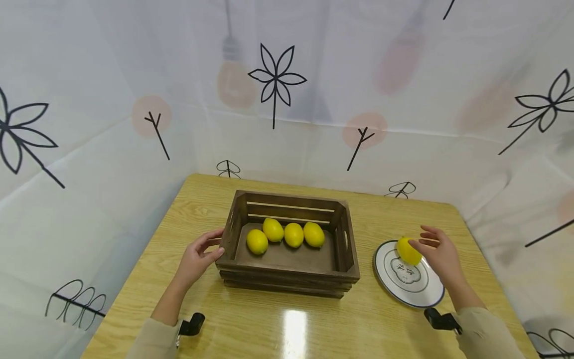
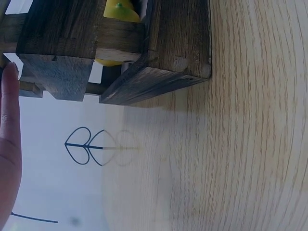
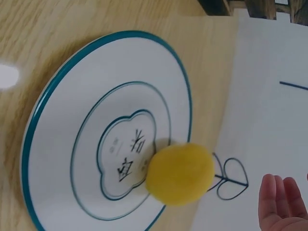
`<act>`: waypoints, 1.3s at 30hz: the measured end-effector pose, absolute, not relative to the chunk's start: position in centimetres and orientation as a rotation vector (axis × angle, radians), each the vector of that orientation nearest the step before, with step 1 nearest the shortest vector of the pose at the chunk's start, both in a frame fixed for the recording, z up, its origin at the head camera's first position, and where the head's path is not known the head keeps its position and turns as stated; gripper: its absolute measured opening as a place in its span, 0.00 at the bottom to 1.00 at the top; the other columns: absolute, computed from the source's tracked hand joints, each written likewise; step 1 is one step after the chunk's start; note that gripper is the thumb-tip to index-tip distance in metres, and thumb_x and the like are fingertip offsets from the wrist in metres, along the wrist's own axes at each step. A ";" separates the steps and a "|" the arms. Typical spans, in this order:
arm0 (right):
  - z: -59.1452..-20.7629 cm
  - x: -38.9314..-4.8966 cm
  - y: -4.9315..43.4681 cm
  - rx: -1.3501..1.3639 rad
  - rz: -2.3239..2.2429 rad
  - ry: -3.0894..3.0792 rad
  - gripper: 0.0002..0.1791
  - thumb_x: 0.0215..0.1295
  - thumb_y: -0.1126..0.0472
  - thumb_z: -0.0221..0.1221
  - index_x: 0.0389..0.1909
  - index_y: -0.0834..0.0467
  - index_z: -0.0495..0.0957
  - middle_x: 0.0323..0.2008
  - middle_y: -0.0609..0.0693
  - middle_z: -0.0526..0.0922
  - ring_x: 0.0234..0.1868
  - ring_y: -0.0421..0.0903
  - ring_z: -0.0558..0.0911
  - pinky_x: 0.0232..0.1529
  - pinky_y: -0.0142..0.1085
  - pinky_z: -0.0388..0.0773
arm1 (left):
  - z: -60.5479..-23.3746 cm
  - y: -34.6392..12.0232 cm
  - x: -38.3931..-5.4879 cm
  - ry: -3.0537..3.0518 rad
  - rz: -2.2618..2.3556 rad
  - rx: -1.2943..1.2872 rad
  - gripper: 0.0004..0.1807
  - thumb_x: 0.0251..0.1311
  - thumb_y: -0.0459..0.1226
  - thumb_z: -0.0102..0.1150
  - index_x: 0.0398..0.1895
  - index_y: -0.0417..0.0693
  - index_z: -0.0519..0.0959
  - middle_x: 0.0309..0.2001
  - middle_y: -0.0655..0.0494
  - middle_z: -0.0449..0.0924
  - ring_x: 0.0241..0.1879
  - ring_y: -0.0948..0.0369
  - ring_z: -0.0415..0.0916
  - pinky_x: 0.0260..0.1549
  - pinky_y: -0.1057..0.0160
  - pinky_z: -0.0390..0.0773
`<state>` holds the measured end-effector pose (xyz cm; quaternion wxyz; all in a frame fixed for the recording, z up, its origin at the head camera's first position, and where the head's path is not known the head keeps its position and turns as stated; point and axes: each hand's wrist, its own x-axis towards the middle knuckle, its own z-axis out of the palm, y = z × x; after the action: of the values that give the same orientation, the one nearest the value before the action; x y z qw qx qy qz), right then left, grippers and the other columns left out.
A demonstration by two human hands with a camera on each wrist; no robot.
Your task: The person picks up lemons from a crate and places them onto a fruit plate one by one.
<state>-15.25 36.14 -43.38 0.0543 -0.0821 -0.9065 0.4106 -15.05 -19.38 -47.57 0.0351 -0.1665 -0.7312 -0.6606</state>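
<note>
Fingers loose, my right hand [image 1: 441, 257] hovers by the plate's [image 1: 389, 271] lemon [image 1: 406, 253], right of the crate [image 1: 287, 281]. My left hand [image 1: 197, 257], unclenched, touches the crate's left side.

Your left sleeve [image 1: 154, 340]: beige, seven o'clock; left wrist mount [image 1: 193, 324]: black, angular; right sleeve [image 1: 486, 333]: beige, four o'clock; right wrist mount [image 1: 441, 320]: black.

Open from above into wooden crate [image 1: 291, 269]; roomiest between near wall and four lemons [image 1: 293, 235]. Barred sideways by slatted walls, with left hand [image 1: 199, 254] against left one. Passable over table [image 1: 367, 234] between crate and plate [image 1: 417, 295]. Approachable from left at lemon on plate [image 1: 405, 252]; crowded on right by right hand [image 1: 441, 255].
</note>
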 end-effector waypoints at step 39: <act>-40.6 -17.7 31.4 -0.037 1.301 -2.684 0.34 0.64 0.51 0.58 0.65 0.64 0.61 0.54 0.63 0.69 0.52 0.58 0.71 0.44 0.27 0.71 | -47.5 -19.2 -14.9 -2.229 -2.059 -0.502 0.24 0.60 0.26 0.55 0.60 0.31 0.67 0.58 0.35 0.66 0.51 0.63 0.70 0.42 0.68 0.76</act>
<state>-17.71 31.37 -40.63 0.0793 -0.0123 -0.8970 0.4347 -14.94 -19.24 -47.50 0.0330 -0.1630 -0.7244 -0.6690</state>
